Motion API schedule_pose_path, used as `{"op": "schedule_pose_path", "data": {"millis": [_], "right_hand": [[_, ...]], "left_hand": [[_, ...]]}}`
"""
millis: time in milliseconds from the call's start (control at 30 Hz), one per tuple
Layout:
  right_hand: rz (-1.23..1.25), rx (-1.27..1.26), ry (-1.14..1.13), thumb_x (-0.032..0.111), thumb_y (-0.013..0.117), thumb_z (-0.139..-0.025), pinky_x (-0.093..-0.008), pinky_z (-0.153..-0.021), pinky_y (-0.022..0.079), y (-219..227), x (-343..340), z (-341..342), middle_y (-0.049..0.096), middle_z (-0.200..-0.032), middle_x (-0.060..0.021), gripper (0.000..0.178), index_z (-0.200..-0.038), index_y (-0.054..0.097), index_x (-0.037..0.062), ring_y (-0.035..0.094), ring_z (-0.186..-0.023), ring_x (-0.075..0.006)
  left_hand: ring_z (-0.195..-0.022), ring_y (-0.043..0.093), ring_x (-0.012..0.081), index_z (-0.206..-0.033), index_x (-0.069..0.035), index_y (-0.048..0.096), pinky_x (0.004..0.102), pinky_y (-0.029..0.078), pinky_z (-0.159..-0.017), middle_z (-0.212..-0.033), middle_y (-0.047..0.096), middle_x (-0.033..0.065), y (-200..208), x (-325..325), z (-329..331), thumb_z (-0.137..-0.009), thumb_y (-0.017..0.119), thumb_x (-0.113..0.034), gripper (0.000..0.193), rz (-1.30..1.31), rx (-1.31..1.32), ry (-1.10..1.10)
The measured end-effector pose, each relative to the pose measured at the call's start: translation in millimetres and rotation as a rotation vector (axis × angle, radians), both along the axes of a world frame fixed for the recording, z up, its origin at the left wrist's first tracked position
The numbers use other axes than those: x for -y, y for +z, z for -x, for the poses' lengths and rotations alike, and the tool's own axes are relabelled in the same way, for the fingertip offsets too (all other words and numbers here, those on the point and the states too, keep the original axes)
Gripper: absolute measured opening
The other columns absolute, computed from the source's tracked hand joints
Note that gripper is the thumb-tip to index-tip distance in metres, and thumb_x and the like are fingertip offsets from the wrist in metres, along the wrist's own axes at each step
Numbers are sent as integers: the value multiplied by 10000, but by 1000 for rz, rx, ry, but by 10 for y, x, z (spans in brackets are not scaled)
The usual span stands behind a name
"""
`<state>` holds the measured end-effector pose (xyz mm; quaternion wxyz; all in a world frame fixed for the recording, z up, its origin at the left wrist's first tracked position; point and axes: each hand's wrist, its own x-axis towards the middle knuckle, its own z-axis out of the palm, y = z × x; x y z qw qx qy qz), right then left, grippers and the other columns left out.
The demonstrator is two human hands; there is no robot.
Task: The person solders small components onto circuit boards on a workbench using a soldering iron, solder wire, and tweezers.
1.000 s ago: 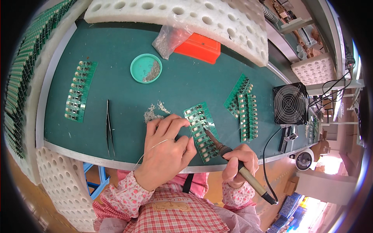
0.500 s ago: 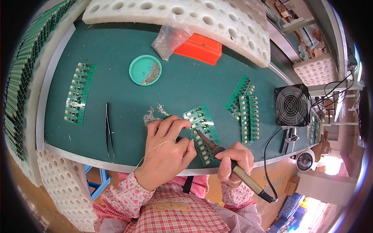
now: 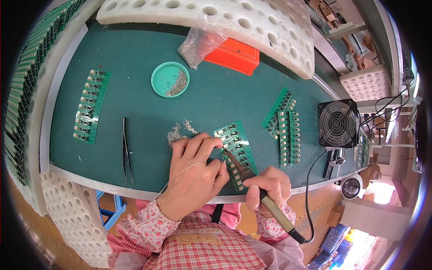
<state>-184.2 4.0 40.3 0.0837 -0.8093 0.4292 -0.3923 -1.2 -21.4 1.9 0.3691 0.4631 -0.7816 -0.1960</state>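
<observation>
A green circuit board panel [image 3: 241,143] with rows of small parts lies on the work mat near the front edge. My right hand [image 3: 275,184] grips a soldering iron [image 3: 277,215], its dark tip slanting down to the panel's left side. My left hand [image 3: 191,177] rests at that same side with curled, pinched fingers close to the tip; whatever they hold is hidden or too small to name. Beyond its knuckles lies a loose heap of tiny metallic parts [image 3: 174,135]. Black tweezers [image 3: 125,150] lie on the mat to the left.
A turquoise dish [image 3: 162,75] holds more tiny parts, near a clear bag [image 3: 194,47] and a red bin [image 3: 236,56]. Other panels lie at left [image 3: 92,108] and right [image 3: 288,135]. A fan [image 3: 338,122] stands at the right, white foam [image 3: 225,15] along the back.
The soldering iron's handle has swung down and slightly left with my right hand, its tip shifting a little left on the panel. My left hand stays nearly in place.
</observation>
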Motion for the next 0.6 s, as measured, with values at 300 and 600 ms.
{"op": "schedule_pose_path", "data": {"millis": [300, 600], "right_hand": [[49, -130, 55, 21, 703, -702, -298, -398, 345, 28, -20, -103, 491, -559, 1, 157, -845, 648, 58, 437, -417, -166], [-27, 26, -112, 192, 624, -904, -320, -447, 411, 15, -111, 0, 556, -559, -51, 191, -779, 599, 49, 518, -453, -191]], "left_hand": [[-1076, 599, 274, -589, -13, 619, 441, 403, -899, -1097, 635, 65, -23, -14, -21, -689, 729, -81, 163, 4, -7, 8], [-1072, 603, 277, -582, -16, 603, 439, 404, -897, -1091, 638, 68, -1, -12, -29, -701, 725, -86, 184, 1, -25, -1]]}}
